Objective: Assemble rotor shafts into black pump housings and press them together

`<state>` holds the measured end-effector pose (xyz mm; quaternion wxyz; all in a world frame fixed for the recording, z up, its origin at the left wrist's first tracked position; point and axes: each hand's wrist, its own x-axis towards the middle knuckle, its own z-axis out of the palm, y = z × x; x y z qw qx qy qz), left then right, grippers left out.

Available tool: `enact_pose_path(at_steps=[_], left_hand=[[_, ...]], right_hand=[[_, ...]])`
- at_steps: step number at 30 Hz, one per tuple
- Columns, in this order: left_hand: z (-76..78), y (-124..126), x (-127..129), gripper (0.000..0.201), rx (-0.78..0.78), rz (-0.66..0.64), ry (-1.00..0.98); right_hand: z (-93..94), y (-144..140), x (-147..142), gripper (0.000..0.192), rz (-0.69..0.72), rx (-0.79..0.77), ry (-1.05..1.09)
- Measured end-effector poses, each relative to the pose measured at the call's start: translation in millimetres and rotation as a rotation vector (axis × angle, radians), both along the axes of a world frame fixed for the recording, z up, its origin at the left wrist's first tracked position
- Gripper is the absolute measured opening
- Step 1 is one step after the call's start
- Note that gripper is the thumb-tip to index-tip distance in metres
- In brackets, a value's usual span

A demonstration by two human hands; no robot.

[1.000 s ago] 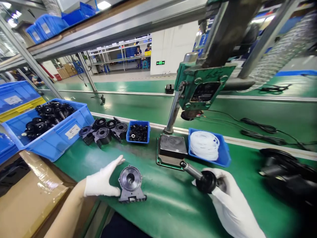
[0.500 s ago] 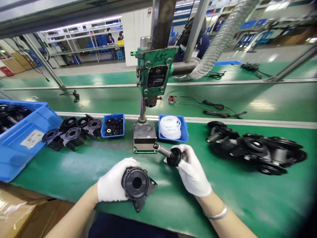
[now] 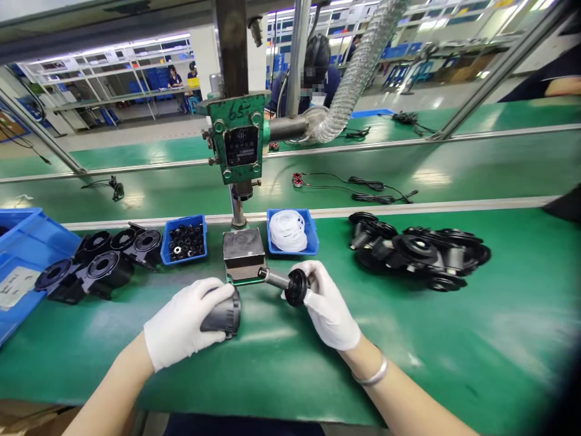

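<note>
Both my hands wear white gloves over the green bench. My left hand (image 3: 184,324) grips a black plastic pump housing (image 3: 224,315), turned on its side so its rim faces right. My right hand (image 3: 327,306) holds a black round part with a grey metal shaft (image 3: 287,283); the shaft points left toward the housing. The two parts are a short gap apart, just in front of the grey block base (image 3: 244,251) of a green bench press (image 3: 236,145).
Behind the hands stand a small blue tray of black rings (image 3: 184,241) and a blue tray of white rings (image 3: 290,231). Black housings (image 3: 97,263) lie at left beside a big blue bin (image 3: 22,266); several finished black assemblies (image 3: 417,251) lie at right. A person sits across the conveyor.
My left hand picked the housing up off the bench and turned it from face-on to sideways. My right hand kept the shaft part. The view swung right and down.
</note>
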<state>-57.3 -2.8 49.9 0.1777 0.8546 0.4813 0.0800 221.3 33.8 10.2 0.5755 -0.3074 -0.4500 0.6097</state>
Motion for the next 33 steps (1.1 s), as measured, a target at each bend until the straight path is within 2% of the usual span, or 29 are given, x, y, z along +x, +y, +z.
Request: enact_pose_path(at_steps=[4,6,7,9,11,14,16,18,21,26,29,31,33], left_hand=[[-42.3,-2,-12,0.072,-0.030,0.169,-0.349],[-52.1,-5,-13,0.067,-0.006,0.232,-0.435],[-51.9,-6,-13,0.066,0.008,0.254,-0.447],[-41.2,-5,-12,0.060,0.051,0.268,-0.425],[-20.8,-3,-10,0.051,0.098,0.222,-0.332],[9.8,2,2,0.036,0.082,0.057,-0.042],[20.9,4,16,0.029,0.028,-0.009,0.175],[23.9,3,30,0.027,-0.002,-0.020,0.287],[21.1,2,43,0.016,-0.017,-0.013,0.291],[18.5,4,42,0.022,-0.049,0.021,0.352],[15.8,0,32,0.023,-0.037,0.059,0.175],[11.2,-5,26,0.022,-0.053,0.145,-0.136],[4.5,-13,23,0.024,-0.065,0.284,-0.541]], right_hand=[[-0.8,0,0,0.040,0.031,0.013,0.018],[-1.5,-1,0,0.042,0.040,0.019,0.014],[-1.8,-2,0,0.043,0.040,0.023,0.013],[-2.0,-3,1,0.044,0.037,0.032,0.019],[-1.6,-5,2,0.045,0.036,0.044,0.025],[0.0,-5,3,0.046,0.043,0.067,0.035],[0.9,-5,3,0.046,0.052,0.072,0.046],[1.6,-5,3,0.045,0.056,0.070,0.056],[2.7,-7,2,0.044,0.040,0.072,0.058],[5.2,-9,1,0.041,0.080,0.097,0.165],[7.9,-9,-1,0.035,0.115,0.080,0.265],[12.3,-9,-1,0.034,0.117,0.067,0.307],[19.7,-12,0,0.034,0.116,0.061,0.308]])
